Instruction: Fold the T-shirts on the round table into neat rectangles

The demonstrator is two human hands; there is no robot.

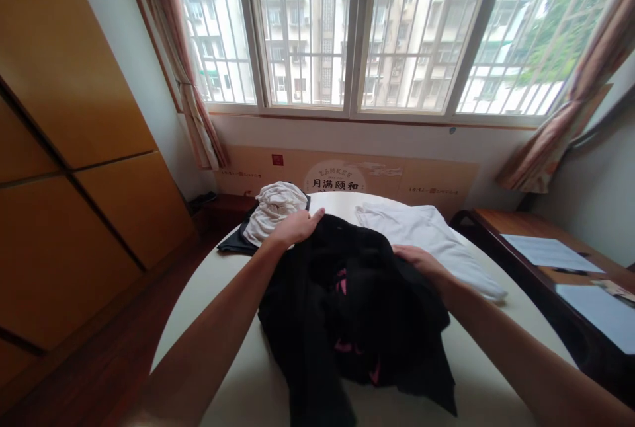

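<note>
A black garment with pink print hangs bunched between my two hands over a round white table. My left hand grips its upper left edge, thumb pointing up. At the garment's upper right edge, my right hand is closed on the cloth, its fingers partly hidden by the fabric. The lower part droops toward me, and some of it is blurred. Just beyond my left hand lies a crumpled off-white cloth on top of dark folded cloth. Folded white cloth lies behind my right hand.
To the right stands a brown wooden table bearing sheets of paper and pens. Wooden cabinets line the left side. A printed cardboard panel leans below the barred window, which has tied curtains.
</note>
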